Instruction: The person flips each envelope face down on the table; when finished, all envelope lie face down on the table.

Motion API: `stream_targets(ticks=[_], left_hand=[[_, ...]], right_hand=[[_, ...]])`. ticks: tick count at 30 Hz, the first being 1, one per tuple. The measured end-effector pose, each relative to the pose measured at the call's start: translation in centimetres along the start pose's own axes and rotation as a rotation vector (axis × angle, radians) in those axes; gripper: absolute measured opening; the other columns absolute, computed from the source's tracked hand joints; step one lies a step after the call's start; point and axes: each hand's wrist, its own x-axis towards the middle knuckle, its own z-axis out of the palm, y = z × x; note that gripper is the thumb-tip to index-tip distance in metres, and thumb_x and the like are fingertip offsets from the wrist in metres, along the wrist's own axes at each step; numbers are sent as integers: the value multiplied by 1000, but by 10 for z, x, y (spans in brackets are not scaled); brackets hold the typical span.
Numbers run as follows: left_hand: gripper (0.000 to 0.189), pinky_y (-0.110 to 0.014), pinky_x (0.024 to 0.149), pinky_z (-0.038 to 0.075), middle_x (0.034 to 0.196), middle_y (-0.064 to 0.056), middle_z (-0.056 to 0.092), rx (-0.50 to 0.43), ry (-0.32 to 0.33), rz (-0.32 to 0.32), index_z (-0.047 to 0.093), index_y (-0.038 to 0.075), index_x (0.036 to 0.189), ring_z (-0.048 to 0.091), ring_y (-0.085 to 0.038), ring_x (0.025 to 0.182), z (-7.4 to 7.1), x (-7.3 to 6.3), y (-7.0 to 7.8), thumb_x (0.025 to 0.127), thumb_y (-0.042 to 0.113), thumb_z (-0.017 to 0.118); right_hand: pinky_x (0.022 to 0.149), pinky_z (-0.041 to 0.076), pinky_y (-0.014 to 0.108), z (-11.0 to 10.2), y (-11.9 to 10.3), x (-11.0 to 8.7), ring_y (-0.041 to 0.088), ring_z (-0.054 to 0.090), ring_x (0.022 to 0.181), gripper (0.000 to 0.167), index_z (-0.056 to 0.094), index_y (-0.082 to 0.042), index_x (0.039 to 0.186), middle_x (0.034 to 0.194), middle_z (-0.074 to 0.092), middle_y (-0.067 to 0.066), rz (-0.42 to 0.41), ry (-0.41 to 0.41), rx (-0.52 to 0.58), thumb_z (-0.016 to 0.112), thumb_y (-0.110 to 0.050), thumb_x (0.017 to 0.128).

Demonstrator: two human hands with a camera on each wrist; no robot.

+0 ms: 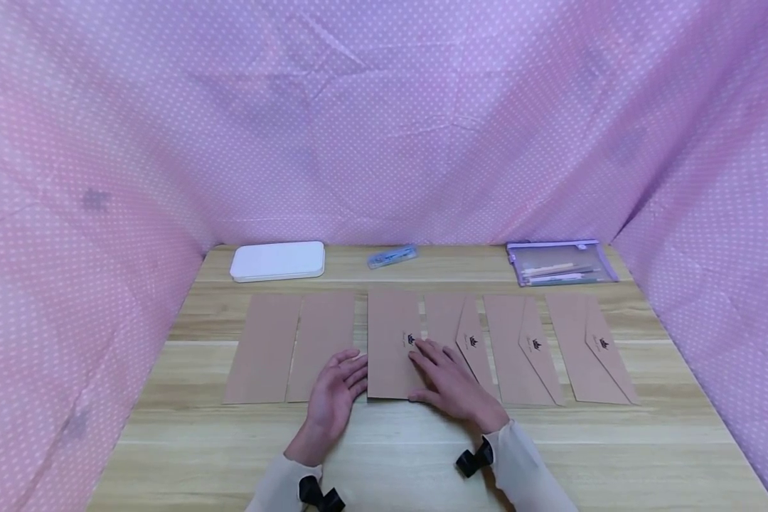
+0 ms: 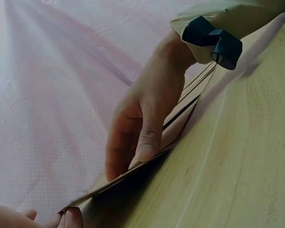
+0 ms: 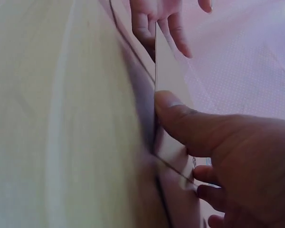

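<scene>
Envelope (image 1: 389, 348) tilts between the counter's (image 1: 397, 455) side edges; right hand (image 1: 448, 380) lies spread on it, left hand's (image 1: 336, 391) loose fingers touch it.

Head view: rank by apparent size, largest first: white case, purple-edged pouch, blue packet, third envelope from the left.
1. Third envelope, though it's nearest the camera and partly covered by the right hand
2. Purple-edged pouch
3. White case
4. Blue packet, clearly smallest
</scene>
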Motion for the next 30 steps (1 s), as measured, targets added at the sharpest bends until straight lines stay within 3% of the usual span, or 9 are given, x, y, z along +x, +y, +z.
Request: stream_targets(ticks=[4,11,16,25,30], left_hand=[[30,-29,94,51,122,-2,66,7,-22,31,42,6,128,60,-18,112,1,-2,3,101,12,29],[32,-28,99,50,126,0,65,43,-55,91,40,6,131,59,-17,117,5,-7,10,101,13,29],[33,-27,98,50,126,2,68,57,-117,176,42,9,129,60,-14,117,8,-10,14,100,11,27],[36,-28,97,50,130,4,69,89,-253,319,45,9,131,61,-12,120,17,-10,15,101,8,26],[34,-28,98,50,132,4,68,99,-300,350,45,8,132,60,-12,121,22,-8,11,102,8,28]], right_hand=[[120,30,59,-2,-6,2,37,34,149,82,35,-11,156,165,28,15,19,-5,110,67,-49,91],[125,22,54,-4,-17,10,29,19,156,95,13,-14,162,170,14,11,68,-13,267,62,-56,91],[122,31,52,-3,-24,17,33,30,152,96,7,-9,161,169,16,14,46,21,387,65,-46,94],[121,31,54,1,-33,21,35,32,150,90,-7,-15,162,170,10,11,64,20,501,57,-30,101],[117,36,57,2,-34,21,38,39,146,85,-9,-16,161,170,9,10,22,41,520,50,-38,104]])
